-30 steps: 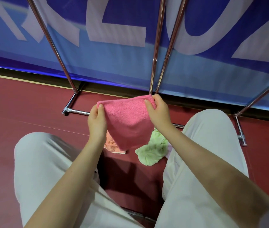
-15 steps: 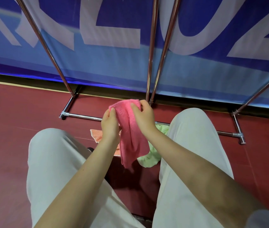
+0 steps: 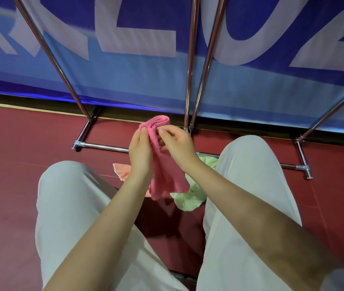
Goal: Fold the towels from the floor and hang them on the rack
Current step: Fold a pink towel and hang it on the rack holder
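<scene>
A pink towel (image 3: 164, 175) hangs folded into a narrow strip between my hands, above the floor and in front of my knees. My left hand (image 3: 140, 152) grips its upper left edge. My right hand (image 3: 177, 143) pinches the top of the towel from the right, fingers curled. An orange towel (image 3: 122, 171) lies on the red floor behind my left wrist, partly hidden. A light green towel (image 3: 187, 200) lies crumpled on the floor beside my right knee. The chrome rack (image 3: 190, 59) rises just beyond, its base bar (image 3: 103, 146) on the floor.
A blue banner with large white letters (image 3: 137, 28) hangs behind the rack poles. My knees in pale trousers (image 3: 72, 206) flank the towels. Red floor (image 3: 19, 148) stretches left and right; a rack foot (image 3: 305, 168) sits at the right.
My hands have come together, folding the spread pink towel into a narrow strip. The view has shifted slightly lower and closer.
</scene>
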Demonstrator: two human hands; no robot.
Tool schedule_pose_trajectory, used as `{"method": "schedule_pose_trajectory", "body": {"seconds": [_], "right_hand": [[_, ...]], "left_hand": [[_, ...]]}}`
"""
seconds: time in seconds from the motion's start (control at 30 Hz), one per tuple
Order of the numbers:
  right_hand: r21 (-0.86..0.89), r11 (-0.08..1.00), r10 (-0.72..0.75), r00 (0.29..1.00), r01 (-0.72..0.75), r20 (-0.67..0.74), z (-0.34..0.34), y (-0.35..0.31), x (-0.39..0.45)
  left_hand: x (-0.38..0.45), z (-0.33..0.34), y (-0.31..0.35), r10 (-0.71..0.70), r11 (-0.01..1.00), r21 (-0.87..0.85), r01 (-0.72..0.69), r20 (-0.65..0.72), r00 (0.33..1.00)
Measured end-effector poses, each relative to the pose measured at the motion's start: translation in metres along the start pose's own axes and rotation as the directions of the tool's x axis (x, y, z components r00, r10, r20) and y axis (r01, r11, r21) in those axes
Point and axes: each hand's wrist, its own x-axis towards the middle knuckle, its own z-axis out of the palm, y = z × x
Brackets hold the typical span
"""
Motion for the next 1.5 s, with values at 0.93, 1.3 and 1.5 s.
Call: {"method": "schedule_pose_trajectory", "body": {"seconds": [0.93,1.3,1.5], "right_hand": [[-0.274,0.960,-0.120,0.973,0.063,-0.196,-0.025,-0.011,0.000],[0.073,0.995,0.063,0.998,-0.065,0.031,-0.018,-0.002,-0.001],[-0.069,0.996,0.070,0.979,-0.058,0.191,-0.006,0.017,-0.009]], "left_hand": [[-0.010,0.003,0.010,0.050,0.960,0.265,-0.086,0.142,0.989],[-0.008,-0.004,0.017,0.210,0.960,0.171,-0.224,0.096,0.973],[0.003,-0.018,0.032,0.235,0.972,-0.025,-0.234,0.063,0.970]]}}
